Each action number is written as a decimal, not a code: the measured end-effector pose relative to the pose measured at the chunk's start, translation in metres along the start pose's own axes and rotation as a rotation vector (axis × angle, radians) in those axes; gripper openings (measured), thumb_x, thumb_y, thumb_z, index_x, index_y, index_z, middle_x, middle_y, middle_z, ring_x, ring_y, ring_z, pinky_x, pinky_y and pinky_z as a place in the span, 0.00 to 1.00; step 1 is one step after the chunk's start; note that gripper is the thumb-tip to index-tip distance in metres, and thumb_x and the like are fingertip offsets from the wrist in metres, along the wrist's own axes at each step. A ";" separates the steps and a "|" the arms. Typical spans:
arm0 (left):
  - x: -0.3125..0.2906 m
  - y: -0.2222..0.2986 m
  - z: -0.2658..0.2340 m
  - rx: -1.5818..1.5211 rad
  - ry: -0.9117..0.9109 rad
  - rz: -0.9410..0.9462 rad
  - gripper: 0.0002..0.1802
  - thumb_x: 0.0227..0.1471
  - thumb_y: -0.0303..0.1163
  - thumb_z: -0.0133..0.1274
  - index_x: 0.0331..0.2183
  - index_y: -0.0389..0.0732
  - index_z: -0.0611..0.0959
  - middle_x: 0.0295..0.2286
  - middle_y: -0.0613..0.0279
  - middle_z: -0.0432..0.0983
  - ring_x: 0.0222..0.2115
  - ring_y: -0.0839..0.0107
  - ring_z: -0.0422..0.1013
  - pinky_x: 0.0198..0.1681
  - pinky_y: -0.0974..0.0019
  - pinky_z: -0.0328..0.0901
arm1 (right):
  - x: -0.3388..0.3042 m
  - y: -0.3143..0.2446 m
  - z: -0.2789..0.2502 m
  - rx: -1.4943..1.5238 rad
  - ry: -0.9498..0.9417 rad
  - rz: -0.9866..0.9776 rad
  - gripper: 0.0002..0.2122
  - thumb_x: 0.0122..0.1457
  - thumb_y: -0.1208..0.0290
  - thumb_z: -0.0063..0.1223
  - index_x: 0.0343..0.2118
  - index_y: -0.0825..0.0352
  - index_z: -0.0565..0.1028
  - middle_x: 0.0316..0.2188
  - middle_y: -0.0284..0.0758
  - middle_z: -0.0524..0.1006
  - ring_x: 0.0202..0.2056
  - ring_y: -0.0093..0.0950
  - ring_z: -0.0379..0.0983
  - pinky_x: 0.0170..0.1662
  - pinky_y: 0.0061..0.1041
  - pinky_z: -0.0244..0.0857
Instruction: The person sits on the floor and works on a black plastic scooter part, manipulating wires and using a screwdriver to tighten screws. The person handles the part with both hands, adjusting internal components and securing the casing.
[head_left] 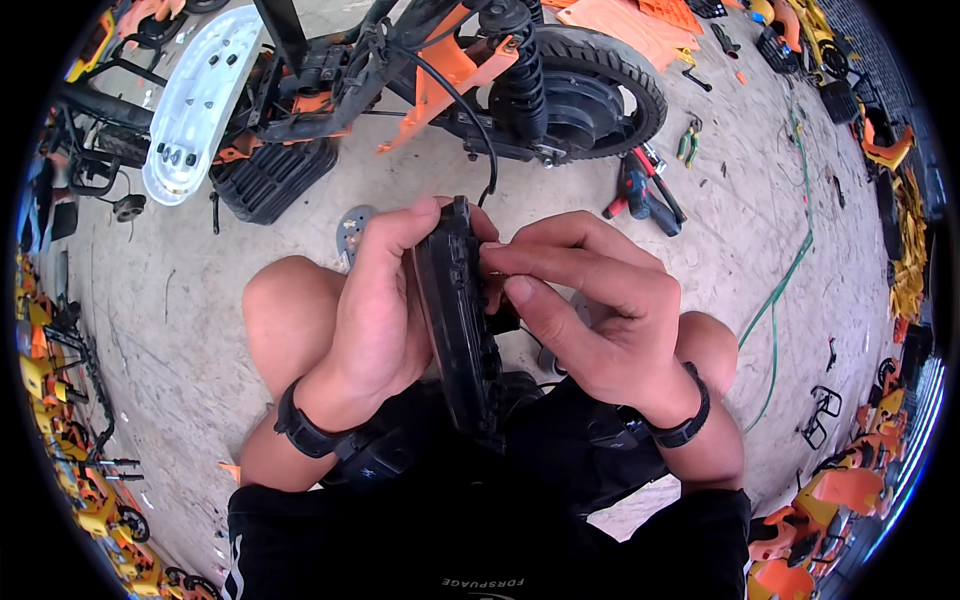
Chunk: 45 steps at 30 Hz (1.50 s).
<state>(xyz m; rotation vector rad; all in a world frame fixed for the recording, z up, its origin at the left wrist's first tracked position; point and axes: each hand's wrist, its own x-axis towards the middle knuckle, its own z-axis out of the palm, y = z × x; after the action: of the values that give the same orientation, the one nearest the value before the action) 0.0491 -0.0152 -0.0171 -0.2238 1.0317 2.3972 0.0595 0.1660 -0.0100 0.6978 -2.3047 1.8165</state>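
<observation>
A pale grey concrete floor (200,330) spreads beneath you, with scuffs and small scraps on it, and a green cord (807,240) lies across it. Right of the cord you have a heap of yellow and orange parts (845,495), then a dark, patterned wall (868,55) and bright bluish-white light streaks (916,435). Far left of the cord, more coloured parts crowd together.

Fisheye view looks steeply dn & fwd from wearer's head ht, v. close over L hand (365,310) & R hand (625,305), w/ black shirt (490,530) nearest, floor (725,280) beyond & wheel (575,105) far, edges bending twd rim.
</observation>
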 end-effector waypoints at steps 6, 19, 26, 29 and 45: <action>-0.001 -0.002 0.002 0.073 0.088 -0.001 0.20 0.62 0.46 0.43 0.38 0.37 0.74 0.31 0.59 0.74 0.31 0.70 0.72 0.34 0.67 0.69 | -0.003 0.003 0.007 0.223 0.062 0.134 0.08 0.53 0.84 0.59 0.37 0.73 0.80 0.34 0.39 0.79 0.30 0.25 0.78 0.33 0.20 0.72; -0.004 -0.003 0.012 0.143 0.135 -0.074 0.26 0.61 0.56 0.38 0.37 0.40 0.73 0.21 0.65 0.69 0.21 0.75 0.68 0.25 0.61 0.72 | -0.006 0.005 0.015 0.339 0.105 0.182 0.05 0.54 0.85 0.59 0.34 0.72 0.80 0.33 0.39 0.79 0.27 0.22 0.78 0.27 0.18 0.71; -0.004 -0.004 0.013 0.137 0.132 -0.094 0.26 0.61 0.56 0.39 0.37 0.40 0.73 0.21 0.66 0.69 0.20 0.76 0.67 0.25 0.61 0.72 | -0.006 0.007 0.015 0.239 0.119 0.127 0.05 0.53 0.86 0.59 0.33 0.73 0.80 0.33 0.39 0.79 0.27 0.22 0.78 0.27 0.18 0.71; -0.004 -0.004 0.015 0.134 0.141 -0.109 0.26 0.61 0.56 0.40 0.37 0.40 0.73 0.20 0.66 0.68 0.20 0.76 0.66 0.25 0.60 0.72 | -0.005 0.004 0.014 0.214 0.113 0.137 0.05 0.53 0.86 0.59 0.33 0.74 0.80 0.33 0.39 0.79 0.27 0.23 0.78 0.27 0.18 0.72; -0.004 -0.001 0.008 -0.018 0.042 -0.269 0.22 0.62 0.49 0.43 0.32 0.37 0.72 0.23 0.59 0.68 0.18 0.69 0.68 0.22 0.54 0.74 | -0.007 0.005 0.009 0.280 0.037 0.102 0.10 0.53 0.93 0.50 0.33 0.75 0.80 0.36 0.41 0.75 0.31 0.29 0.80 0.31 0.21 0.77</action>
<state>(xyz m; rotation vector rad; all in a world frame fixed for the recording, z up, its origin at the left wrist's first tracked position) 0.0533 -0.0104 -0.0102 -0.3947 0.9346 2.1678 0.0651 0.1602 -0.0189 0.5832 -2.1211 2.2063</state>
